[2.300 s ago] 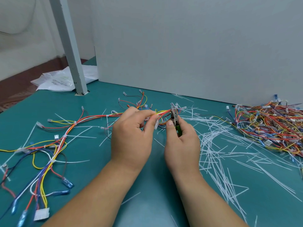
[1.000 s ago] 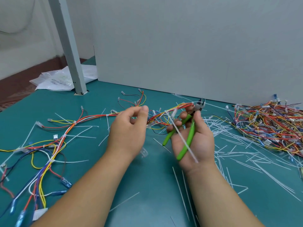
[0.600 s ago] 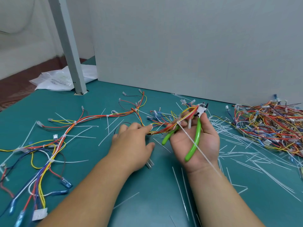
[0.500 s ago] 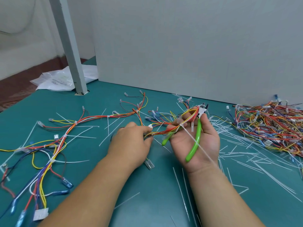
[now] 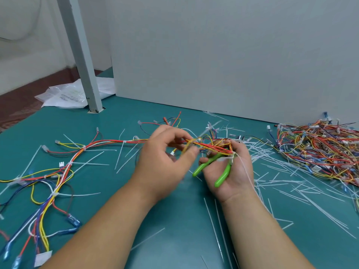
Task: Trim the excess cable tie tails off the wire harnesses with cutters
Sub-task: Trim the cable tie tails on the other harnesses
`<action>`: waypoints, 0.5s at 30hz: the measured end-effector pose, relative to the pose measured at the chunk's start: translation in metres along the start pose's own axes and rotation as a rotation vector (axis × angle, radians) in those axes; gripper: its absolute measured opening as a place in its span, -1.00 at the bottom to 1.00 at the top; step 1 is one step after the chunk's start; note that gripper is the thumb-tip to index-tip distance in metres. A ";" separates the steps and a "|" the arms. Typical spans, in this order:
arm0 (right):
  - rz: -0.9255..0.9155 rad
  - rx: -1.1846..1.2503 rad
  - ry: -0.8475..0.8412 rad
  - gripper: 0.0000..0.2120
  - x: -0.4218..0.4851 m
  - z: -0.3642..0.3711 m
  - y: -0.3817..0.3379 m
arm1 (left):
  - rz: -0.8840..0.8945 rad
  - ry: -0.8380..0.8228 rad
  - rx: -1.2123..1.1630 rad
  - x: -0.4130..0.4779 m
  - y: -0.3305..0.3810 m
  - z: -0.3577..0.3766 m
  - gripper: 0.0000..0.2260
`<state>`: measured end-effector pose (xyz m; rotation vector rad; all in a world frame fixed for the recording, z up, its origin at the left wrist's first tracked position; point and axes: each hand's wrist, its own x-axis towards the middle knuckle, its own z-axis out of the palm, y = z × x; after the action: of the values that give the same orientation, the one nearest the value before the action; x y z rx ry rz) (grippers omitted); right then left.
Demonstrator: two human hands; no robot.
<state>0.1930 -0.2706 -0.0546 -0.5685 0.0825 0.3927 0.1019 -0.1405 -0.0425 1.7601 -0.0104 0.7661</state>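
Note:
A long wire harness of red, yellow, white and blue wires runs from the lower left across the green mat to both hands. My left hand pinches its wires between thumb and fingers, blurred by motion. My right hand, palm up, holds the green-handled cutters and grips the same wire bundle at a white cable tie. A long white tie tail hangs from that tie over my right palm. The cutter jaws are hidden behind wires and fingers.
A heap of wire harnesses lies at the right by the grey wall. Several cut white tie tails litter the mat to the right. A grey post and a plastic bag stand at the back left.
My left hand rose from the mat and took hold of the wires nearer my right hand. My right hand with the cutters dropped slightly and the harness shifted between both hands.

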 end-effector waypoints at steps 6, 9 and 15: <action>0.038 0.155 -0.063 -0.74 -0.005 -0.001 -0.006 | -0.521 -0.679 -0.459 0.001 0.007 -0.019 -0.64; 0.041 0.243 -0.061 -0.89 -0.005 -0.004 -0.010 | -0.648 -0.892 -0.457 0.002 0.006 -0.031 -0.62; 0.013 0.281 -0.024 -0.79 0.002 -0.009 -0.010 | -0.606 -0.766 -0.475 0.015 0.001 -0.060 -0.68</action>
<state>0.1992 -0.2824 -0.0572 -0.2866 0.1163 0.3927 0.0843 -0.0836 -0.0263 1.3829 -0.1537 -0.3495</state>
